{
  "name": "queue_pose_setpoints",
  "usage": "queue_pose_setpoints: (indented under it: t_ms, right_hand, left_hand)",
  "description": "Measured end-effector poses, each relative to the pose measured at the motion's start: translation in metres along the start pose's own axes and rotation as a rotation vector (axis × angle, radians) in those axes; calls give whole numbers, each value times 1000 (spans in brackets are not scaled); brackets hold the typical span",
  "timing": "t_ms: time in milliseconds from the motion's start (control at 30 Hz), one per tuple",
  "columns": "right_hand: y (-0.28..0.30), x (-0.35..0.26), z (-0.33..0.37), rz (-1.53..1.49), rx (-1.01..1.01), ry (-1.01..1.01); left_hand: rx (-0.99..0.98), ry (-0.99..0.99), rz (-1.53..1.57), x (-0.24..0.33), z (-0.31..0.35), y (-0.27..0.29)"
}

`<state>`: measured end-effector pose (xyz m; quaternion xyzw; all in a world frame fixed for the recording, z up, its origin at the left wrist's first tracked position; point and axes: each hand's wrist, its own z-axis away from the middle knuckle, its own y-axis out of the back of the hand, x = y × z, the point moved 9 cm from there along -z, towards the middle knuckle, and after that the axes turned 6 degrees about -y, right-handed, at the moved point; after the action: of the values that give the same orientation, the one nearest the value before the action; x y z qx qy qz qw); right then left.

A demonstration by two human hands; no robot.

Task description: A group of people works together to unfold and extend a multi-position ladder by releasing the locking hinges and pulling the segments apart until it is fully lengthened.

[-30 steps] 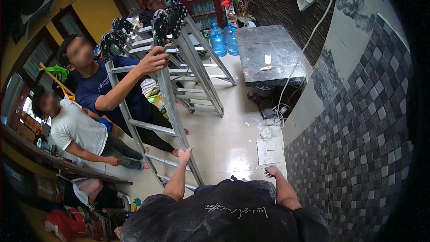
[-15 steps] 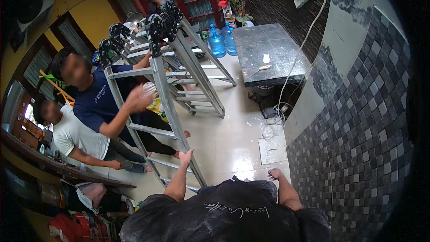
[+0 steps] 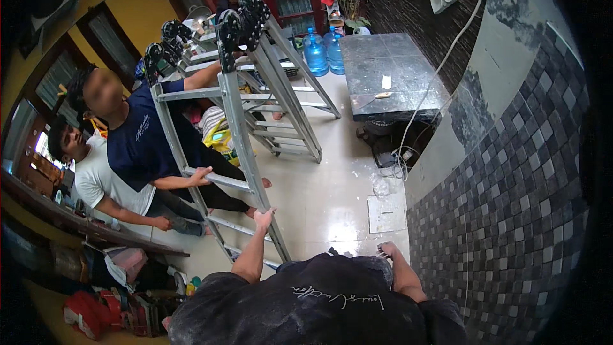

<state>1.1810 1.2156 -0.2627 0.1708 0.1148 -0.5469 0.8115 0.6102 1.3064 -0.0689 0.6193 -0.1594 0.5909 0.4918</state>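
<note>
A folding aluminium ladder (image 3: 244, 153) with black hinges stands unfolded in several sections, left of the middle. My left hand (image 3: 262, 218) is closed around its near side rail, low down. By my right side hangs my right hand (image 3: 386, 250), its fingers loosely curled and slightly apart, with nothing visible in them. A person in a dark blue shirt (image 3: 142, 140) stands behind the ladder. That person's one hand (image 3: 202, 176) grips the ladder at a middle rung; the other arm reaches through near the top.
A second person in a white shirt (image 3: 113, 185) stands at the left; another is behind the ladder. A dark stone-topped table (image 3: 393, 57) holds a putty knife (image 3: 382, 95). Blue water jugs (image 3: 315, 57) stand beyond. A mosaic-tiled wall (image 3: 504, 185) runs along my right; a white board (image 3: 387, 214) lies on the floor.
The blue-shirted person's raised hand has come down onto the ladder's middle rung. My left hand stays on the rail. The view has shifted slightly.
</note>
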Motion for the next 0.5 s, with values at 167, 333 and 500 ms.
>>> queue_pose_setpoints:
  t_ms: [167,333,500]
  right_hand:
    - [2,-8,-2,-39,-47,-12]
    - [17,-46,-4,123,-82,-3]
    - [21,-107,-14,212,-160,101]
  left_hand:
    - [133,-76,-6,2,26,18]
    - [201,35,-92,-26,37,39]
    - [213,62,-183,-29,47,52]
